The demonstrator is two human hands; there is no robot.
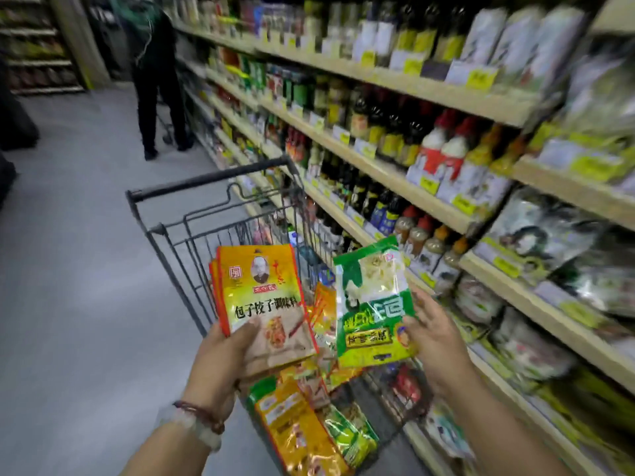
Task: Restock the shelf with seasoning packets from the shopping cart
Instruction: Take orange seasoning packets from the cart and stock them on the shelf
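The left hand (220, 355) clamps its fingers on a fanned stack of orange dumpling-seasoning packets (264, 304), kept sorted for shelving. The right hand (434, 338) grips a green packet (372, 304) above the shopping cart (178, 235), beside the shelf (395, 166).

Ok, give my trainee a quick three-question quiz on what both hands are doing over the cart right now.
1. True or false: the left hand holds a stack of orange packets.
2. What colour is the packet in the right hand? A) red B) green C) blue
3. On which side of the shopping cart are the shelves?

Key: 1 true; 2 B; 3 the right side.
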